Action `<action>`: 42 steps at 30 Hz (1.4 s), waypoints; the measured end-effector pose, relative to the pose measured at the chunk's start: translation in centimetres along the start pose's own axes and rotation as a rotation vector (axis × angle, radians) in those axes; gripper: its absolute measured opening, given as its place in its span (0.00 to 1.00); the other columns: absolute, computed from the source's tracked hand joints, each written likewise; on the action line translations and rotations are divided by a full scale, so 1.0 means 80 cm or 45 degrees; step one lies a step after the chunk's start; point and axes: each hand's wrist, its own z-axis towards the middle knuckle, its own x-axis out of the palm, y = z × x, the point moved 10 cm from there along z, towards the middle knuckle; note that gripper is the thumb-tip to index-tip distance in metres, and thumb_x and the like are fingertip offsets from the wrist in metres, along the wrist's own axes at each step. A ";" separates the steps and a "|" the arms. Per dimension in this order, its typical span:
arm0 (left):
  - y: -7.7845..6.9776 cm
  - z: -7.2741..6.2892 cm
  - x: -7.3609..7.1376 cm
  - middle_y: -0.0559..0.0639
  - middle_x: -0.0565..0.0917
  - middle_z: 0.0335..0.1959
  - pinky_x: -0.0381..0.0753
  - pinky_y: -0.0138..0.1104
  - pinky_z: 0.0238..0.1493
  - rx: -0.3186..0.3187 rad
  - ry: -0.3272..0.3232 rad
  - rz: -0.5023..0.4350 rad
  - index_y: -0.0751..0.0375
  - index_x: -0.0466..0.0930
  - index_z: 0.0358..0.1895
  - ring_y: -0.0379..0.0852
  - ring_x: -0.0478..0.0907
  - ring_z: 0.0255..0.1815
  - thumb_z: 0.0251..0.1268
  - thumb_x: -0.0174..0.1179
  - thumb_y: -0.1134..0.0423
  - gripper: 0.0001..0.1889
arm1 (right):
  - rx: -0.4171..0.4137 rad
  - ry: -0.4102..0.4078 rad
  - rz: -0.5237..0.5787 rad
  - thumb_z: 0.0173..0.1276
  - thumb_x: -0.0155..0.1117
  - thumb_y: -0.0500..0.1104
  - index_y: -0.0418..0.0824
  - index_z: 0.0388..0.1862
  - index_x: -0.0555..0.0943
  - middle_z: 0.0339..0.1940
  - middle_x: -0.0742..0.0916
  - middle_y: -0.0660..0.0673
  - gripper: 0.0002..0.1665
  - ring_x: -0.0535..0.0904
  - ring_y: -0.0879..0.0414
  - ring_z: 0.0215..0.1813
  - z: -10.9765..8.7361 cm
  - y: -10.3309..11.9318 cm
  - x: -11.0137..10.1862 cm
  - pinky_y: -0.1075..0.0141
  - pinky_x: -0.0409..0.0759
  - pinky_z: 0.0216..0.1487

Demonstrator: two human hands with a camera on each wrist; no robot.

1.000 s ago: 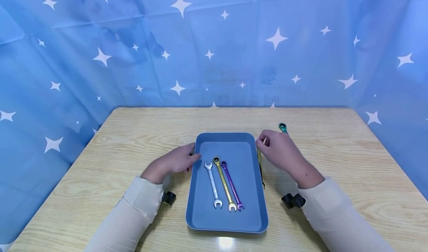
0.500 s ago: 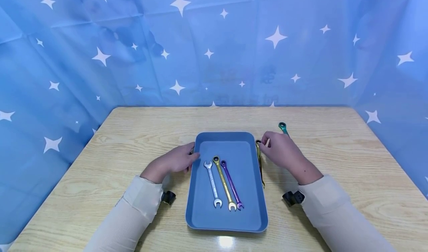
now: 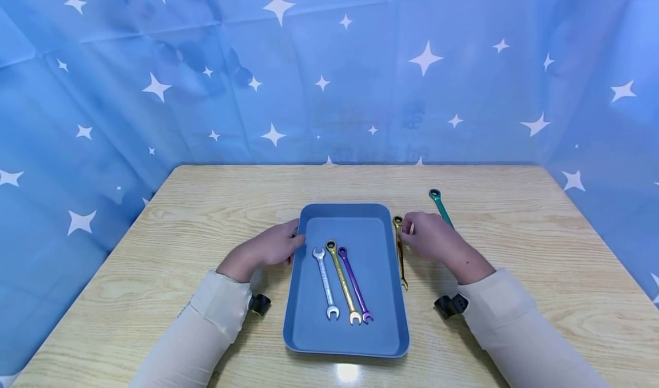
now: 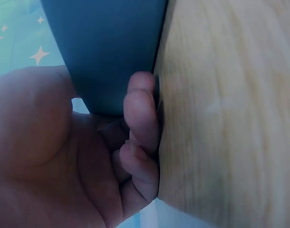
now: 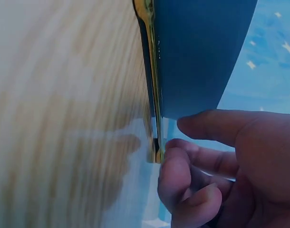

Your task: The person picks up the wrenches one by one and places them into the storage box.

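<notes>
My left hand [image 3: 275,245] grips the blue tray [image 3: 304,313] by its left wall, the thumb over the rim and the fingers curled against the outside in the left wrist view. Inside the tray lie a silver wrench [image 3: 326,285], a gold wrench [image 3: 342,279] and a purple wrench [image 3: 355,288], side by side. A second gold wrench [image 3: 400,256] rests on the table along the tray's right wall. My right hand [image 3: 429,236] is beside its ring end, fingers loosely bent. The thumb and forefinger stand apart with nothing between them in the right wrist view.
A green wrench [image 3: 440,206] lies on the wooden table [image 3: 515,222] beyond my right hand, its lower part hidden by that hand. Behind the table hangs a blue cloth [image 3: 360,62] with white stars.
The tray has shifted slightly left with my left hand. My right hand has come off the tray's right rim and moved a little right and nearer, uncovering more of the outer gold and green wrenches.
</notes>
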 end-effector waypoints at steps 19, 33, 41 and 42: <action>0.003 0.002 0.000 0.52 0.80 0.23 0.77 0.40 0.45 -0.018 -0.005 -0.003 0.52 0.67 0.66 0.48 0.77 0.20 0.81 0.40 0.56 0.18 | -0.005 0.142 0.055 0.75 0.60 0.44 0.46 0.17 0.63 0.09 0.66 0.53 0.25 0.69 0.58 0.12 -0.008 0.000 0.017 0.64 0.68 0.22; 0.003 0.000 0.000 0.52 0.80 0.23 0.77 0.40 0.44 -0.025 -0.007 -0.009 0.49 0.67 0.65 0.48 0.78 0.20 0.81 0.40 0.55 0.16 | 0.030 0.190 0.066 0.74 0.60 0.44 0.50 0.12 0.60 0.07 0.68 0.53 0.31 0.72 0.57 0.11 -0.010 -0.007 0.017 0.64 0.71 0.20; 0.003 -0.001 0.000 0.52 0.80 0.23 0.77 0.40 0.42 -0.033 -0.009 -0.014 0.50 0.67 0.64 0.48 0.77 0.20 0.81 0.41 0.54 0.16 | 0.042 0.208 0.063 0.75 0.59 0.45 0.50 0.11 0.60 0.07 0.68 0.53 0.31 0.68 0.59 0.10 -0.011 -0.008 0.020 0.67 0.68 0.18; 0.003 -0.001 0.000 0.52 0.80 0.23 0.77 0.40 0.43 -0.034 -0.009 -0.015 0.50 0.67 0.65 0.48 0.77 0.20 0.81 0.41 0.54 0.16 | 0.044 0.208 0.064 0.75 0.59 0.45 0.50 0.11 0.60 0.07 0.67 0.53 0.31 0.68 0.59 0.10 -0.011 -0.008 0.021 0.67 0.68 0.18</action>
